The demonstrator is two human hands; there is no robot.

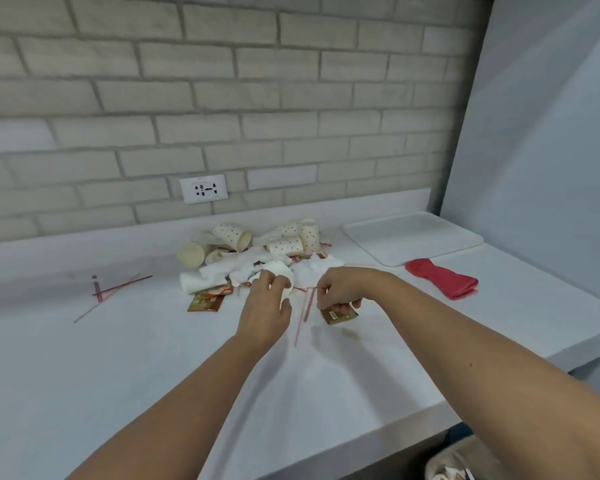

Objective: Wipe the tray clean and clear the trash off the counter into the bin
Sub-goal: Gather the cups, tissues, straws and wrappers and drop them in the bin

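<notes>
Two bare forearms are reaching across the smooth white counter (136, 375). The right hand (340, 292) is pinching a glossy brown sachet (338, 316), which is lying flat and slanted. The left hand (267, 306) is curling round crumpled white tissue (284, 271) at the pile's edge. The bin (454, 462) is sitting below the counter edge, down-right — nearer the right arm. The matte tray (413, 237) is lying far right, with the red cloth (442, 277) just before it.

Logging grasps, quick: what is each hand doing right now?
Left hand: fingers curled round a white napkin.
Right hand: pinches a brown sachet.
</notes>
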